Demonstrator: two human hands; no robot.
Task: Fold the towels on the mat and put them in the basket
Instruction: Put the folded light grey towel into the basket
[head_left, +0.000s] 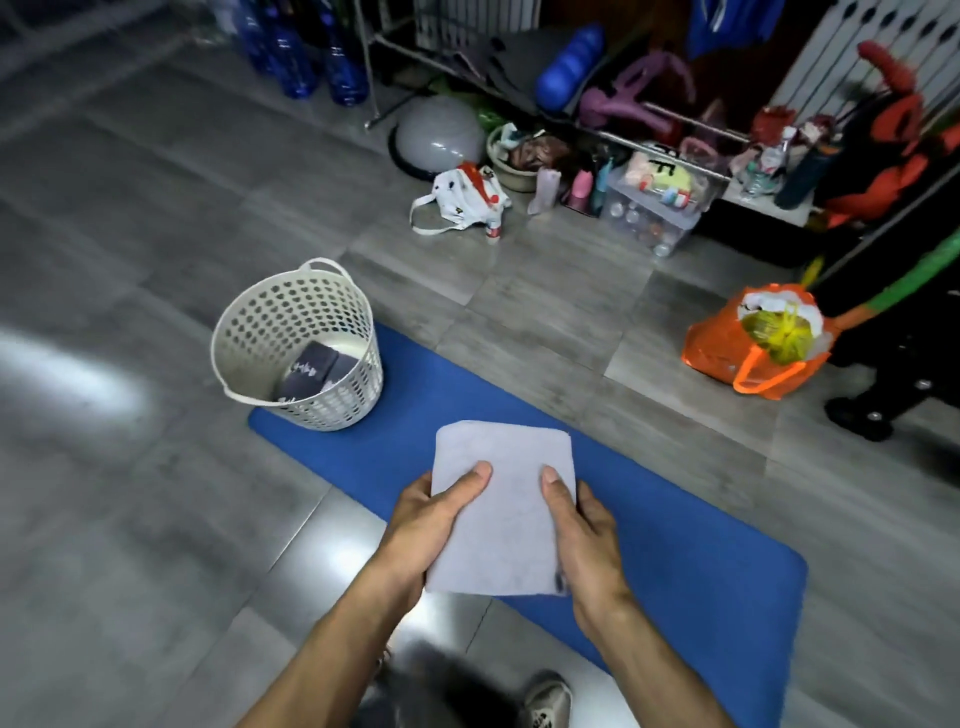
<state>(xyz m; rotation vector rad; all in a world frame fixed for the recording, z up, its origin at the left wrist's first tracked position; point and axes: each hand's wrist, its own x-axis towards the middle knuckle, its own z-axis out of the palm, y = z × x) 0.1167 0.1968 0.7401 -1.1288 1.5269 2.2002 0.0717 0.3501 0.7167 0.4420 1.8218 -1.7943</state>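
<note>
Holding a folded pale towel (503, 514) above the near part of the blue mat (675, 519), the left hand (421, 525) and right hand (582, 535) each grip a side edge, thumbs on top and fingers curled underneath. It looks light, soft and floppy — likely to sag or fall open if held by one corner, so a two-sided hold under the layers suits it. The white basket (244, 338) stands on the mat's far left end — dark folded towels (317, 369) already lie inside.

Bare blue foam mat (649, 525) lies open toward the white perforated plastic basket (249, 332) on its far-left corner; dark folded towels (311, 371) lie inside.
</note>
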